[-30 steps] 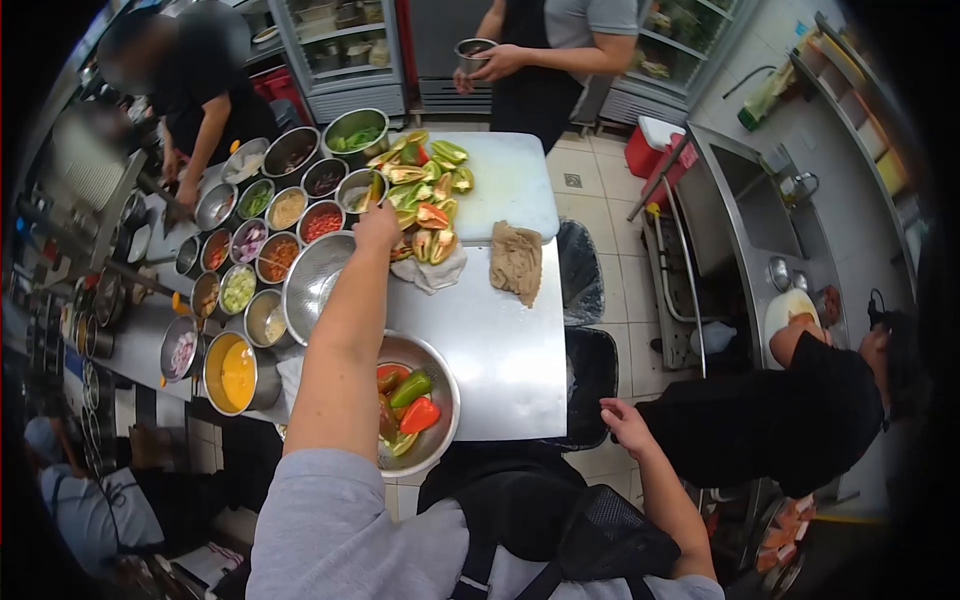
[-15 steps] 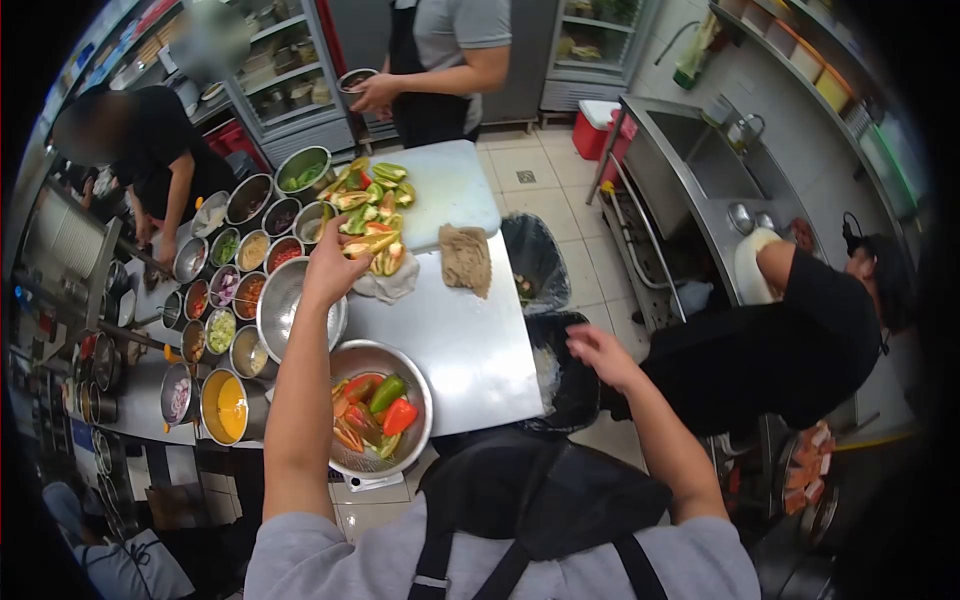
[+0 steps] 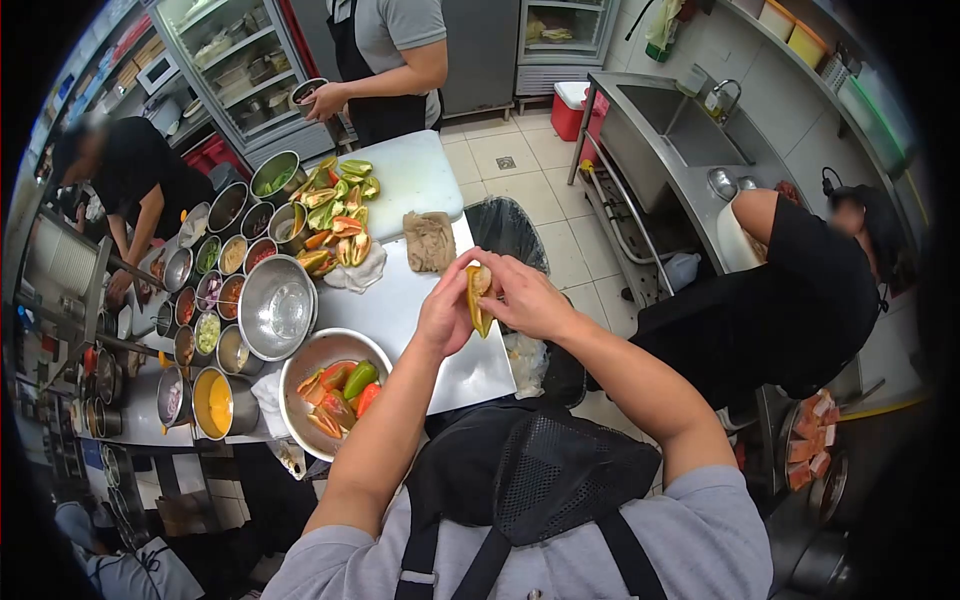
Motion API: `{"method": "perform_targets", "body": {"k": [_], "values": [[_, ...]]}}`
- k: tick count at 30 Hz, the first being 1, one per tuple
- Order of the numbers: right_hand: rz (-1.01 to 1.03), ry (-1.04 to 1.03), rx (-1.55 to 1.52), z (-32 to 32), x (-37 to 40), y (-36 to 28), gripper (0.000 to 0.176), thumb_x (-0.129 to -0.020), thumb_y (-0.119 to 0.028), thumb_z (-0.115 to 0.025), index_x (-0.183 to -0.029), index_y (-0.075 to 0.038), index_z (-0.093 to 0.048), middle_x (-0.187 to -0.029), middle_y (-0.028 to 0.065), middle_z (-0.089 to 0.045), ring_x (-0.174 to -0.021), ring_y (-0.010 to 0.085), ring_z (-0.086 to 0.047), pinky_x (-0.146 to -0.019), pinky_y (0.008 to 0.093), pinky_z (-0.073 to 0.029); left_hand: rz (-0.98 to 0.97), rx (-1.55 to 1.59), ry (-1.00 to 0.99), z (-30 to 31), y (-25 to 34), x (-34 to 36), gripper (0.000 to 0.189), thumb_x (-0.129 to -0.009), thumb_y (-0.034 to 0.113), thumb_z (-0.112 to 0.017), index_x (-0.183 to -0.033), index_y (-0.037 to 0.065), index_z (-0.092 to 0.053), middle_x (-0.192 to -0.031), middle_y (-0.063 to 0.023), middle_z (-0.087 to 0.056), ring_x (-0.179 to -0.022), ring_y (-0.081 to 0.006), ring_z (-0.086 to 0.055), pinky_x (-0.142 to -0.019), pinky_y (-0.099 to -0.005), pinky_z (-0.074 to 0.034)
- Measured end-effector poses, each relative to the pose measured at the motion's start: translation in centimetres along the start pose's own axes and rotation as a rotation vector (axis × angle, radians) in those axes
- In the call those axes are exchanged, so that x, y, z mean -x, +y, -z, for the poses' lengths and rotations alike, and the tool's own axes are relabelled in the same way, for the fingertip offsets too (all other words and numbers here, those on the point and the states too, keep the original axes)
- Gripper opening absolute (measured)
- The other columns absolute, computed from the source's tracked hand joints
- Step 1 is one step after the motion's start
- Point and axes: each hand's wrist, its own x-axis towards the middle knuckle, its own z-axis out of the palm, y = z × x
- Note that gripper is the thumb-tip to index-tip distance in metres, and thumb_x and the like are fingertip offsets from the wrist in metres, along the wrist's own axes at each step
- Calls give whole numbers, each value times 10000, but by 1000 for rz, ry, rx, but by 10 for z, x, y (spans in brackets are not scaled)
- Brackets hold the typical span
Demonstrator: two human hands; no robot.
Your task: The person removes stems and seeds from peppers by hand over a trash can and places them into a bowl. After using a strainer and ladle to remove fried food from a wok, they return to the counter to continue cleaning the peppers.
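Note:
In front of my chest, my left hand grips a yellow-green bell pepper half, its hollow side toward my other hand. My right hand is closed against that hollow, fingers and thumb at the pale core. Both hands are above the edge of the metal table, near a bin with a black bag and a second bin holding scraps. To the left, a steel bowl contains red, orange and green pepper pieces. More cut peppers are heaped by a white cutting board.
A brown cloth lies beside the board. An empty steel bowl and several filled containers crowd the left side. One co-worker stands across the table, another is close on my right, and a third works far left.
My left hand has moved from the pepper pile to in front of me, carrying a pepper half. My right hand has come across to meet it. The view has shifted slightly.

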Motion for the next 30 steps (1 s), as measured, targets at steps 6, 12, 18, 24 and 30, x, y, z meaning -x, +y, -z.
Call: {"method": "perform_targets", "body": {"k": [6, 12, 18, 24, 30], "values": [[-46, 84, 129, 4, 3, 27, 441, -833, -231, -713, -1172, -49, -497, -1016, 210, -645, -965, 427, -625, -811, 504, -500, 28, -72, 219, -24, -29, -18, 388, -1071, 221, -342, -1379, 31, -481, -1300, -120, -556, -1156, -222, -573, -1011, -362, -469], [-160, 71, 191, 0, 5, 39, 284, -862, -197, -635, -1021, -28, -472, -906, 264, -664, -883, 464, -639, -753, 536, -514, -76, -299, 331, -30, -60, -31, 401, -1069, 202, -340, -1379, -21, -460, -1315, -133, -550, -1203, -206, -541, -1048, -351, -425], [-154, 137, 400, -3, 10, 49, 223, -885, -200, -584, -994, -38, -475, -827, 228, -652, -746, 429, -667, -611, 530, -534, -37, -346, 370, -40, -70, -38, 386, -1070, 220, -360, -1335, -27, -494, -1258, -116, -583, -1177, -190, -542, -1033, -331, -418], [-112, 103, 531, -5, 12, 61, 183, -918, -225, -541, -965, -50, -514, -823, 189, -642, -696, 386, -681, -580, 483, -547, -9, -497, 394, -35, -82, -40, 378, -1084, 276, -338, -1212, -13, -546, -1178, -105, -599, -1103, -172, -550, -987, -325, -428], [-93, 52, 552, -14, 11, 78, 190, -916, -220, -542, -956, -35, -527, -857, 175, -658, -726, 387, -689, -592, 488, -546, 18, -756, 404, -27, -83, -39, 420, -1086, 350, -335, -1069, -1, -566, -916, -69, -606, -779, -154, -591, -683, -310, -505]]}}
